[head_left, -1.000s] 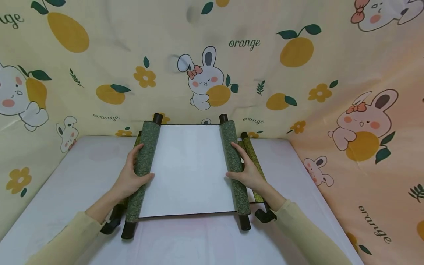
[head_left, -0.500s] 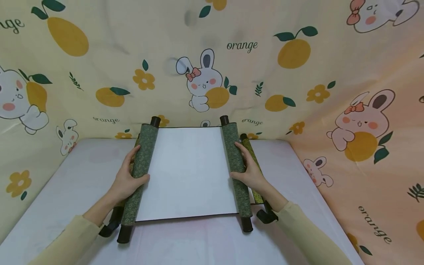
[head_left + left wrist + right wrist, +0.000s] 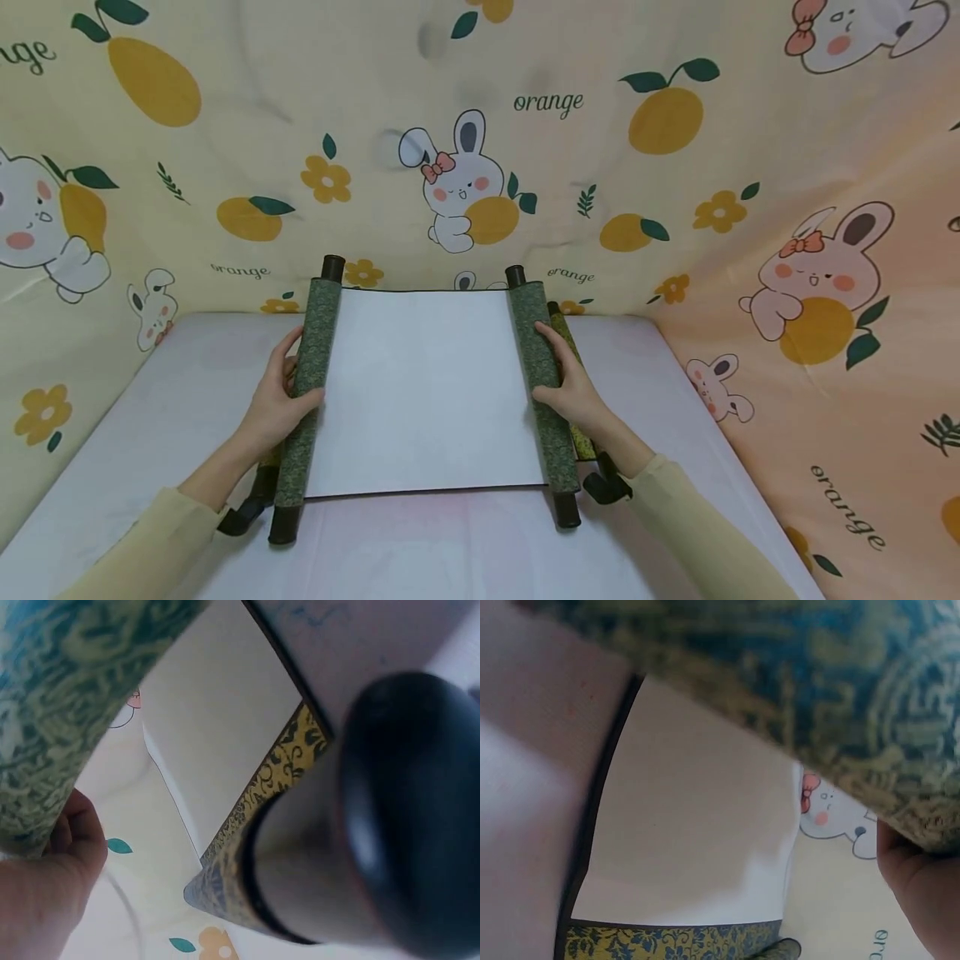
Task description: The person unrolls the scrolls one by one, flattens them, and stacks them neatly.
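A hanging scroll with green patterned rolls and dark end caps is held up partly unrolled, its blank white sheet stretched between the rolls. My left hand grips the left roll, thumb in front and fingers behind. On the other side, my right hand grips the right roll the same way. Beneath and behind it is a second scroll, mostly hidden in the head view. Its gold patterned band and pale sheet show in the right wrist view.
Dark roller ends of the lower scroll stick out at the left and right. A white-covered table lies underneath. Cloth printed with rabbits and oranges hangs behind the table and along its sides.
The two green rolls have moved apart, the left one leftward and the right one rightward, both hands moving with them. More of the white sheet between them now shows.
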Demonstrator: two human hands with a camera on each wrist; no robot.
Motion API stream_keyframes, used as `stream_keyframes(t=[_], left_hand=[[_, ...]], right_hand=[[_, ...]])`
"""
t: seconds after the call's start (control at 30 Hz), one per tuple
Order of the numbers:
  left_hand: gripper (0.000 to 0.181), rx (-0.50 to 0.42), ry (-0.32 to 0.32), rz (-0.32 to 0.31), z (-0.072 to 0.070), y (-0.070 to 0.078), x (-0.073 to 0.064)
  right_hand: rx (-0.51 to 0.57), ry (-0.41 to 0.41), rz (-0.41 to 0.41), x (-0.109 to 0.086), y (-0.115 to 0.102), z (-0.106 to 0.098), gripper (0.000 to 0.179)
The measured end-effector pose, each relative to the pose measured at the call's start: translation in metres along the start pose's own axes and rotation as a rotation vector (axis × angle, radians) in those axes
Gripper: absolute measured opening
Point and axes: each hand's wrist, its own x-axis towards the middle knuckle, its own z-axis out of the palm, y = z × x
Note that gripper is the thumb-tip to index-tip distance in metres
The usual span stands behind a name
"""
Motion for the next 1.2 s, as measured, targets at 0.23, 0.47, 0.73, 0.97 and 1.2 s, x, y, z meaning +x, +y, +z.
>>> stream_keyframes(t=[0.23,0.47,0.73,0.97,1.2], left_hand=[[0.099,-0.05,-0.011,-0.033,0.005,0.001,0.002],[0.109,0.009,0.005,-0.067,0.013,0.003,0.003],[0.113,0.079,0.074,-0.037,0.008,-0.001,0.005],[0.1,0.093,0.116,-0.045,0.0,0.0,0.004],[0.094,0.075,0.15,-0.059,-0.007,0.003,0.001]], right_hand=[[-0.065,0.043,0.074,0.001,0.001,0.007,0.104],[-0.072,0.008,0.028,0.003,0.004,0.01,0.104],[-0.059,0.049,0.031,0.001,0.008,0.005,0.104],[-0.076,0.063,0.012,-0.001,0.007,0.0,0.104],[-0.121,0.066,0.025,-0.003,0.004,-0.005,0.102]])
